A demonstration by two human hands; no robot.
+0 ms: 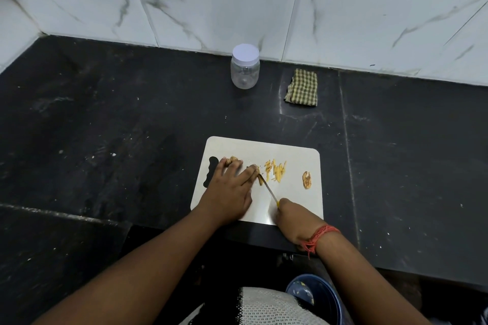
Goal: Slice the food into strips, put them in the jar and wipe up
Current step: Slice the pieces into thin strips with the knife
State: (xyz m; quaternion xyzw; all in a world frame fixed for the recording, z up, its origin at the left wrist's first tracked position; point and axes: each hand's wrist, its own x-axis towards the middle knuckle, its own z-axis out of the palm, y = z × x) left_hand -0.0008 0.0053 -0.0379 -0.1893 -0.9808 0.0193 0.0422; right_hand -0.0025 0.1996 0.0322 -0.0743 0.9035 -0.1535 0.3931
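A white cutting board [293,203] lies on the black counter. My left hand [229,190] presses flat on a yellow-brown piece of food [233,160], most of it hidden under the fingers. My right hand [291,216] grips a thin knife [268,188] whose tip meets the food by my left fingertips. Several cut yellow strips [276,171] lie to the right of the blade. A brown end slice [306,180] sits near the board's right edge. The clear jar [245,67] with a white lid on stands at the back by the wall. A green checked cloth [301,88] lies folded to its right.
The black stone counter [105,126] spreads wide to both sides, speckled with small crumbs. A white marble-tiled wall [237,0] runs along the back. Below the counter's front edge at the lower right stands a blue bin [317,298].
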